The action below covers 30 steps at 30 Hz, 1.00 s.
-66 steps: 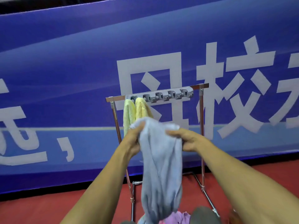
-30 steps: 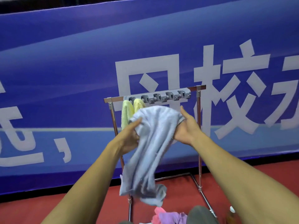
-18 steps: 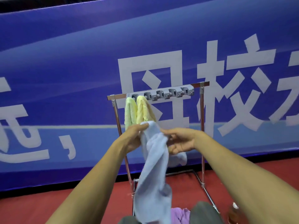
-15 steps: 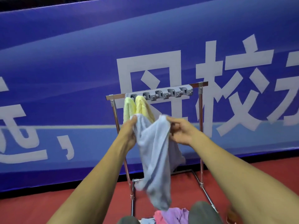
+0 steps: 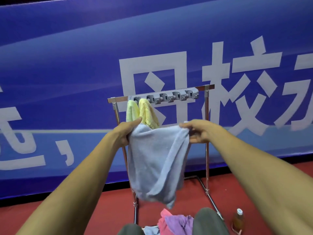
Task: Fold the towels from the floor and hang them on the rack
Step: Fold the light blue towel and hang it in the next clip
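Observation:
A light blue towel (image 5: 155, 160) hangs spread between my hands in front of the metal rack (image 5: 206, 116). My left hand (image 5: 126, 131) grips its upper left corner. My right hand (image 5: 197, 131) pinches its upper right corner. The towel's lower part droops in loose folds. On the rack's grey hook strip (image 5: 169, 97) hang a pale green towel (image 5: 131, 111) and a yellow towel (image 5: 149, 114), at the strip's left end. Pink and purple towels (image 5: 176, 222) lie heaped on the red floor by my knees.
A large blue banner (image 5: 67, 73) with white characters stands close behind the rack. A small bottle (image 5: 238, 220) of amber liquid stands on the red floor at the rack's right foot. My knees (image 5: 210, 221) show at the bottom edge.
My hands have moved apart, and the blue towel, bunched between them before, is now stretched out flat along its top edge.

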Each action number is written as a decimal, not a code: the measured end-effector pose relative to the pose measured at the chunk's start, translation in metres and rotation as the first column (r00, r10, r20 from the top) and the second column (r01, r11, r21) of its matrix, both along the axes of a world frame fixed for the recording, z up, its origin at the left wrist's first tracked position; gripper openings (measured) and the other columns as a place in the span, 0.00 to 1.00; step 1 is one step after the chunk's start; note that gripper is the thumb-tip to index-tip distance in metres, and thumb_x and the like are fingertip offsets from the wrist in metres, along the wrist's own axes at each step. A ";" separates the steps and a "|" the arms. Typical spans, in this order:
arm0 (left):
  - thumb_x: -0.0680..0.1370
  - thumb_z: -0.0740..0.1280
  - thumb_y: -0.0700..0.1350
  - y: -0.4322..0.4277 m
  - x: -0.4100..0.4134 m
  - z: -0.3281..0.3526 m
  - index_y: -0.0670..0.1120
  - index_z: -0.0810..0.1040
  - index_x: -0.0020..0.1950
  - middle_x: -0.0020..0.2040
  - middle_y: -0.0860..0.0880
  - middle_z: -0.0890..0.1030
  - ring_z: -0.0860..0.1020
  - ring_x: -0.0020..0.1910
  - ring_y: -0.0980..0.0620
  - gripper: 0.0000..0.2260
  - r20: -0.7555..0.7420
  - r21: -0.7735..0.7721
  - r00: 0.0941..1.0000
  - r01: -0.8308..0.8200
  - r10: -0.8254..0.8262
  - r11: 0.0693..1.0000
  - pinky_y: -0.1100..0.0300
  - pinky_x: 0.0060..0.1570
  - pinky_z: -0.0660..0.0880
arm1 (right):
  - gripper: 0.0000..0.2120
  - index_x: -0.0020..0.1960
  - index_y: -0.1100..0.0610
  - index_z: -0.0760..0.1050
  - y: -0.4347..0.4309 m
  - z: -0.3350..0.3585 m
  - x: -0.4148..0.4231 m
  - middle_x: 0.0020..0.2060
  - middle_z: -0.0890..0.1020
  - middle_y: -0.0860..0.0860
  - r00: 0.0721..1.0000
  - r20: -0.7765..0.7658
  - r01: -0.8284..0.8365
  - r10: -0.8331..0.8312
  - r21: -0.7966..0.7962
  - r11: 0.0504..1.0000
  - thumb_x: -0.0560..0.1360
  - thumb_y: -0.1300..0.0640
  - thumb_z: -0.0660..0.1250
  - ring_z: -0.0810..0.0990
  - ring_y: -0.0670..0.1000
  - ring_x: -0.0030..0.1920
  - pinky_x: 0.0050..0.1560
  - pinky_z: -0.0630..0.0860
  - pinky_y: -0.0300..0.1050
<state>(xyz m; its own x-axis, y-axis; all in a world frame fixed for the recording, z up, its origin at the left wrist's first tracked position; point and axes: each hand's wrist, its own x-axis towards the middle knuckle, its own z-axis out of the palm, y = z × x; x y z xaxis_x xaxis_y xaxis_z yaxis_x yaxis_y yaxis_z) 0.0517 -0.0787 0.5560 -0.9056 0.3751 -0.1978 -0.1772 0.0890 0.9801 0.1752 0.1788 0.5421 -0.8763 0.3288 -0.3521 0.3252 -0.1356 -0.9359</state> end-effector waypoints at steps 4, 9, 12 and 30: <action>0.76 0.74 0.41 -0.005 0.010 0.014 0.36 0.81 0.58 0.53 0.40 0.85 0.84 0.49 0.44 0.14 0.019 -0.026 0.987 0.159 -0.158 0.987 0.50 0.50 0.82 | 0.19 0.63 0.60 0.78 0.004 0.019 -0.002 0.48 0.83 0.56 0.999 0.016 -0.031 0.030 0.079 0.996 0.75 0.55 0.74 0.83 0.56 0.50 0.55 0.82 0.54; 0.75 0.72 0.33 -0.001 0.001 0.015 0.38 0.85 0.50 0.50 0.40 0.85 0.84 0.44 0.44 0.05 -0.233 -0.162 0.972 -0.018 -0.021 0.987 0.55 0.39 0.81 | 0.19 0.63 0.62 0.75 0.008 0.037 0.001 0.53 0.83 0.60 0.997 0.077 -0.028 0.000 0.366 0.930 0.78 0.51 0.69 0.84 0.60 0.53 0.55 0.82 0.60; 0.76 0.69 0.37 -0.007 -0.007 0.011 0.45 0.85 0.41 0.44 0.43 0.85 0.82 0.42 0.45 0.07 -0.398 -0.208 0.915 -0.157 0.063 0.966 0.52 0.43 0.80 | 0.15 0.57 0.63 0.73 0.015 0.044 0.008 0.50 0.81 0.62 0.982 0.188 -0.132 0.033 0.547 0.827 0.82 0.51 0.61 0.83 0.63 0.49 0.55 0.82 0.62; 0.72 0.79 0.50 -0.014 -0.008 0.022 0.38 0.79 0.58 0.52 0.43 0.82 0.82 0.45 0.46 0.22 -0.155 -0.441 0.984 -0.152 0.091 0.885 0.52 0.38 0.81 | 0.15 0.63 0.64 0.71 0.027 0.024 -0.006 0.55 0.82 0.60 0.960 -0.090 0.281 -0.266 0.341 0.897 0.80 0.56 0.65 0.83 0.58 0.50 0.56 0.81 0.57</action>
